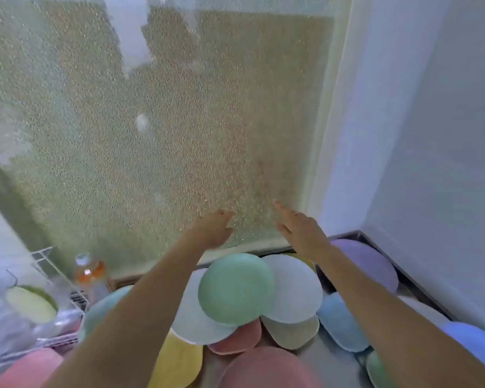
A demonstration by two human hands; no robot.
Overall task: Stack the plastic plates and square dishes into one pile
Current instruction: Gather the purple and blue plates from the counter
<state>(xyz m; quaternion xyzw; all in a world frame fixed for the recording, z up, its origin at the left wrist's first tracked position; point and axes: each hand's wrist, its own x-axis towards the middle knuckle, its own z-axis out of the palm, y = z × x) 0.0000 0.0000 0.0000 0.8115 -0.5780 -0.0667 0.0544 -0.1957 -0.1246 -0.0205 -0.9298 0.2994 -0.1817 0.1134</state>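
Big frosted, pebbled glass pane (151,130) fills most of the view, w/ a pale white wall (431,135) at the right; both meet the worktop's back edge and back right corner. The grey worktop (328,357) shows bare only in slivers betw. the dishes. Both bare forearms reach fwd over the dishes toward the glass. Left hand (212,229) is released, fingers straight and loosely spread, grasping nothing, up in front of the pane's lower edge. Right hand (297,225) is likewise released, fingers straight, a thin ring on one finger, nothing in it, near the back right corner. Plates lie spread and overlapping, not in one pile: a dusty-pink round plastic plate (266,368) at the front edge, a mint-green round plastic plate (235,288) on top mid-worktop, overlapping a pale grey-white round plate (294,287) beside it and another pale grey round plate (191,323) under its left side. A lilac round plate (367,261) sits in the back right corner, a light blue dish (339,323) just in front of it, a periwinkle blue plate (476,343) at the right edge. A yellow plate (177,362) and a pink plate (28,368) lie toward the front left, a beige squarish dish (291,331) and a salmon dish (238,340) under the centre cluster. At the left edge stands a white wire rack (56,275) holding a pale yellow-green plate (30,303); a clear bottle w/ orange liquid (90,271) stands just behind it.
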